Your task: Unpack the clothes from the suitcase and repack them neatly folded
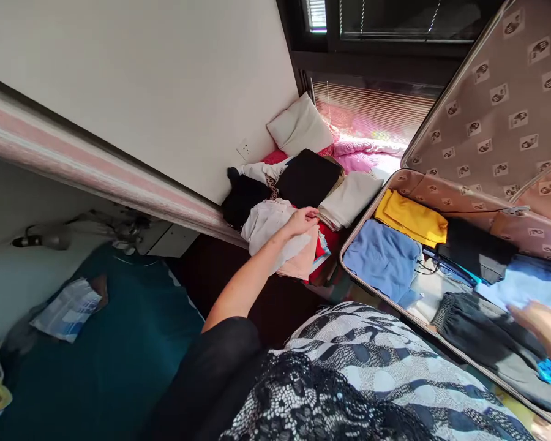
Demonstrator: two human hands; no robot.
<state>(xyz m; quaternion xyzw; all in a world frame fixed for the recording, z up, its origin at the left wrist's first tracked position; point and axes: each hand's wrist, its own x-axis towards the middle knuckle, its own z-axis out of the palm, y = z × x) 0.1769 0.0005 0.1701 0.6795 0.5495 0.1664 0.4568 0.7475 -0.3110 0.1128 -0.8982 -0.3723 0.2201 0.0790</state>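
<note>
My left hand (pixel 303 220) reaches into a pile of clothes, its fingers bent together at the edge of a folded cream garment (pixel 351 199). Under its wrist lie a white garment (pixel 269 223) and a peach folded cloth (pixel 300 260); red fabric shows beside them. What its fingers hold, if anything, is hidden. My right hand (pixel 539 324), slightly blurred, is over the open suitcase (pixel 371 303), fingers stretched out beside a light blue garment (pixel 532 282). Dark grey trousers (pixel 482 337) lie below that hand. Blue clothing (pixel 383 254) and a yellow folded garment (pixel 411 217) fill the suitcase's far left.
The raised suitcase lid (pixel 500 122) leans at the right. Behind the pile are a black folded garment (pixel 310 177), a pale pillow (pixel 300 125) and pink bedding (pixel 358 159) by the window. A wall (pixel 165 92) runs along the left, above a teal-covered surface (pixel 133 331).
</note>
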